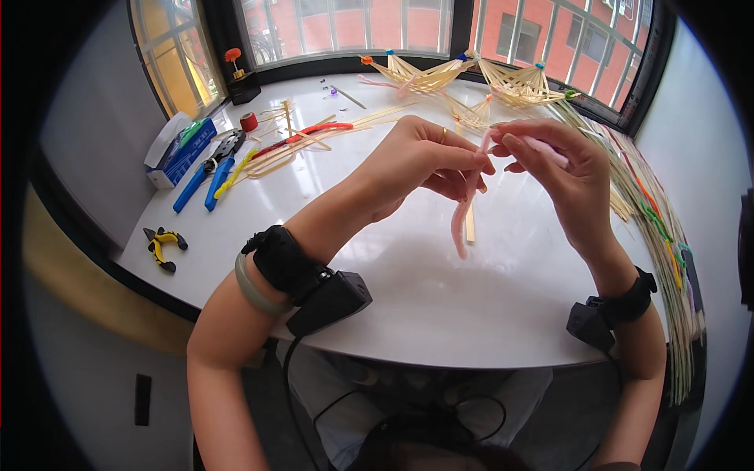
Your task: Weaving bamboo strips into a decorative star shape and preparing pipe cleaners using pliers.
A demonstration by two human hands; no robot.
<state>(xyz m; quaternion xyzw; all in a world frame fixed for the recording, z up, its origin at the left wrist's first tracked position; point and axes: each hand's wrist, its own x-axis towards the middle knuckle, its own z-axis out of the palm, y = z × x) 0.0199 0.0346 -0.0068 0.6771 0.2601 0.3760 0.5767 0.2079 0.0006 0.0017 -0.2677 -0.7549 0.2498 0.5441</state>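
Both hands are raised over the middle of the white table, pinching a fuzzy pale pink pipe cleaner (458,226). My left hand (424,161), with a ring on one finger, grips it between thumb and fingertips, and one end dangles below. Just to the right, my right hand (561,161) has its thumb and fingers closed on the other part, which runs across the palm. A narrow pale bamboo strip (470,225) shows behind the dangling end; whether it is held is hidden. Behind the hands lies a fan-shaped lattice of bamboo strips (473,112) with coloured ties.
At left are blue-handled pliers (210,182), small yellow-black pliers (164,246), a blue box (182,153), a red spool (249,122) and a red pipe cleaner (326,128) among loose strips. More strips and coloured pipe cleaners (656,216) line the right edge. Bamboo fans (420,77) stand by the window.
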